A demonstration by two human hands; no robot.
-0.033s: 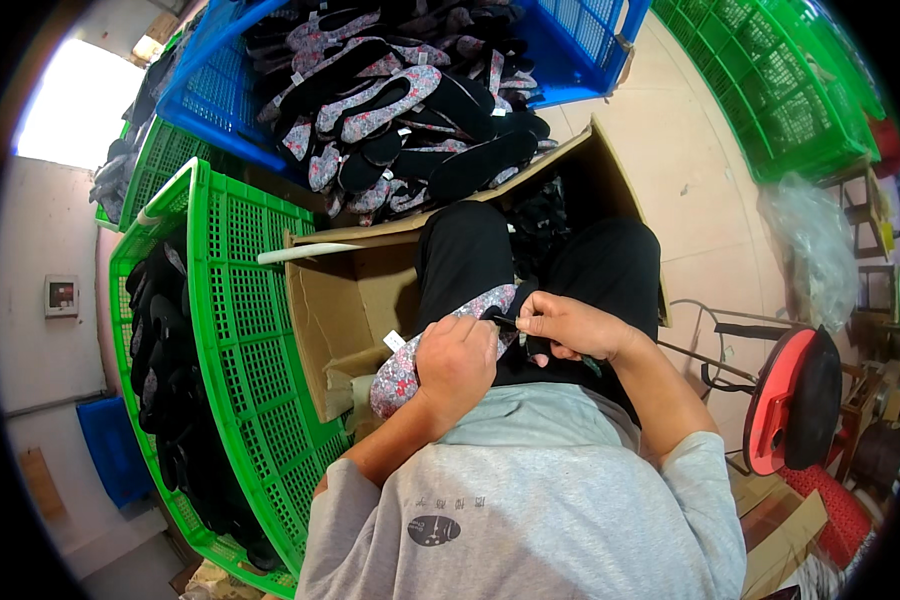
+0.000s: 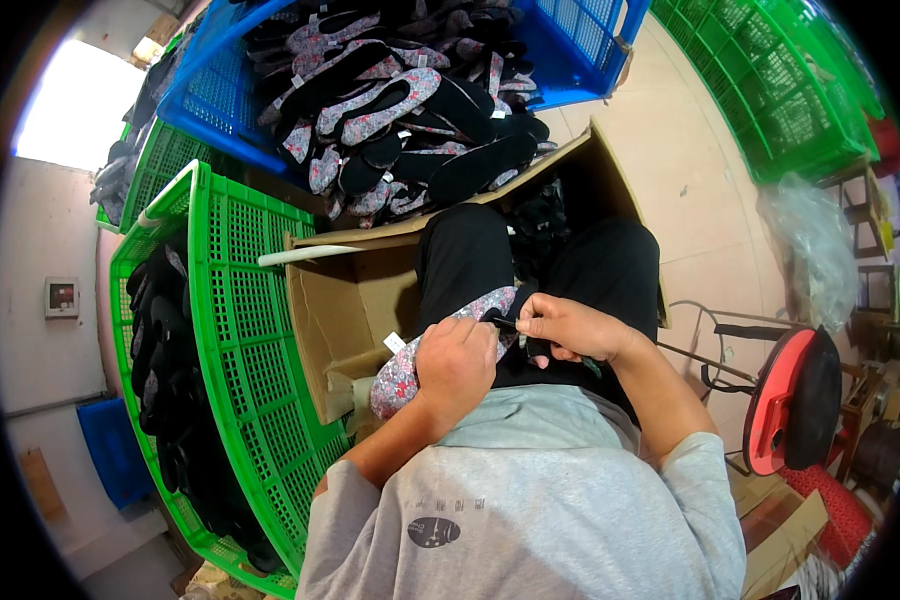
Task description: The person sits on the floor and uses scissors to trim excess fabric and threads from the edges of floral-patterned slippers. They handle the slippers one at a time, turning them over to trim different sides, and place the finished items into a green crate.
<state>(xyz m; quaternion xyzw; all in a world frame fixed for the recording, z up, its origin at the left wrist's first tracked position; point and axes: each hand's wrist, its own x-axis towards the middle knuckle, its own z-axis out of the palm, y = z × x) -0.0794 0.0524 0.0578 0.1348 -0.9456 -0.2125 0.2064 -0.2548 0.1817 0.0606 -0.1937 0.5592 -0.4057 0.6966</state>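
Observation:
A floral slipper (image 2: 398, 380) in grey, pink and red with a small white tag lies across my lap. My left hand (image 2: 457, 358) is closed over its middle and presses it against my thigh. My right hand (image 2: 574, 328) meets it at the dark opening, thumb and finger pinching a thin dark tool (image 2: 505, 324) whose tip reaches into the slipper beside my left fingers. The tool's kind cannot be made out, as my palm hides most of it.
Before my knees stands an open cardboard box (image 2: 355, 290). A blue crate (image 2: 215, 110) heaped with similar slippers lies beyond it. On the left is a green crate (image 2: 260, 380) of dark slippers. To the right are a red-and-black round stool (image 2: 770, 410) and another green crate (image 2: 770, 90).
Almost nothing differs. The fingers under my right hand have shifted very slightly; the slipper and my left hand stay put.

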